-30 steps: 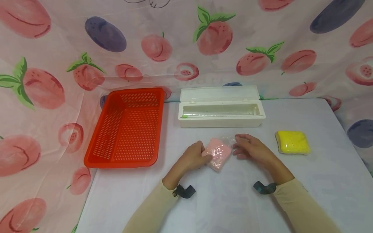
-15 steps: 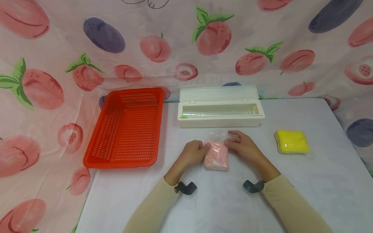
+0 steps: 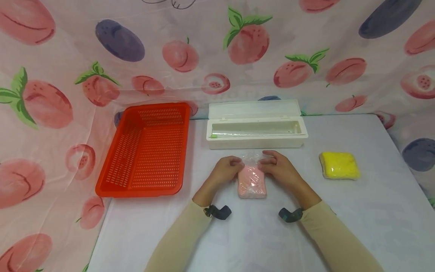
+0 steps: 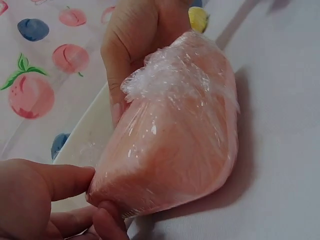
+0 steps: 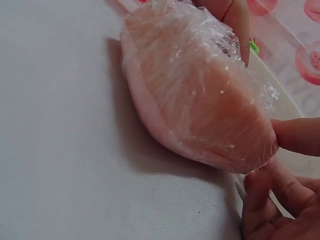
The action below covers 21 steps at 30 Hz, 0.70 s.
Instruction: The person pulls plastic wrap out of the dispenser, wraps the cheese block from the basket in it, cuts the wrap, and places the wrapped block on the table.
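Note:
A pink soft-looking block (image 3: 252, 185) wrapped in clear plastic film lies on the white table, in front of the person. My left hand (image 3: 225, 170) pinches its upper left corner between thumb and fingers. At the upper right corner, my right hand (image 3: 280, 170) pinches the wrapped block too, with the index finger stretched out beyond it. Loose crumpled film (image 4: 160, 75) gathers at one end of the block between both hands. Up close in the right wrist view, the film (image 5: 195, 95) looks wrinkled and shiny over the pink surface. What the pink material is cannot be told.
Behind the hands stands a long white cling film box (image 3: 258, 143), its lid raised, with a green slider at its left front. A red plastic basket (image 3: 185, 162) stands to the left. A yellow film-wrapped block (image 3: 340, 165) lies to the right.
My right hand has come leftward and now pinches the pink block. The block has turned from slanted to straight, and my left hand has shifted up slightly along its side.

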Available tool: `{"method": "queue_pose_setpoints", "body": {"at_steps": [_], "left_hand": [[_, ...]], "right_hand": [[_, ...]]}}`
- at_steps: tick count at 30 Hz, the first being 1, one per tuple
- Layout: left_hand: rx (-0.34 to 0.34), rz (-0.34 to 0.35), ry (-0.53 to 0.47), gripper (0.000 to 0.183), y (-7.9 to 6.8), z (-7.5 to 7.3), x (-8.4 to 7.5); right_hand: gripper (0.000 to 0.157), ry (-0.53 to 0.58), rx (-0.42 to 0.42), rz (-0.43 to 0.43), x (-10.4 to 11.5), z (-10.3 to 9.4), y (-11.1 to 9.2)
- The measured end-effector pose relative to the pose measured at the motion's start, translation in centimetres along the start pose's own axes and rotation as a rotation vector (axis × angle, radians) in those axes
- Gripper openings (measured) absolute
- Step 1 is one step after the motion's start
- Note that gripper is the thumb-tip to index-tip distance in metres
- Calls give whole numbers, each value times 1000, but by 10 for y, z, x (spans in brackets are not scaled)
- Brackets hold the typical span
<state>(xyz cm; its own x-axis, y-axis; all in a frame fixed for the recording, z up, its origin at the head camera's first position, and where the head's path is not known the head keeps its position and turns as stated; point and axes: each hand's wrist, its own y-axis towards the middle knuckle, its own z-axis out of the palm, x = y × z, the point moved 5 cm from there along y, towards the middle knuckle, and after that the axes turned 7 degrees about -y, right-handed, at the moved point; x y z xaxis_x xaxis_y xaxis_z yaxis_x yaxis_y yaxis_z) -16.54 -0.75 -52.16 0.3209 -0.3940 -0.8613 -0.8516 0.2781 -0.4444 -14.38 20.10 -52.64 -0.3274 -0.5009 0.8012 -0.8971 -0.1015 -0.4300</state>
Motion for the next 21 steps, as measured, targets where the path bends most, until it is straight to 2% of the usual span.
{"method": "queue_pose_setpoints", "body": {"at_steps": [6,13,21], "left_hand": [[22,0,-100,44,1,1,-1],[64,24,-176,36,4,5,1],[91,73,-134,31,0,4,2]], "right_hand": [[69,9,22,-25,3,3,2],[44,-1,-2,-62,9,8,2],[29,-94,-69,-81,15,6,-6]]}}
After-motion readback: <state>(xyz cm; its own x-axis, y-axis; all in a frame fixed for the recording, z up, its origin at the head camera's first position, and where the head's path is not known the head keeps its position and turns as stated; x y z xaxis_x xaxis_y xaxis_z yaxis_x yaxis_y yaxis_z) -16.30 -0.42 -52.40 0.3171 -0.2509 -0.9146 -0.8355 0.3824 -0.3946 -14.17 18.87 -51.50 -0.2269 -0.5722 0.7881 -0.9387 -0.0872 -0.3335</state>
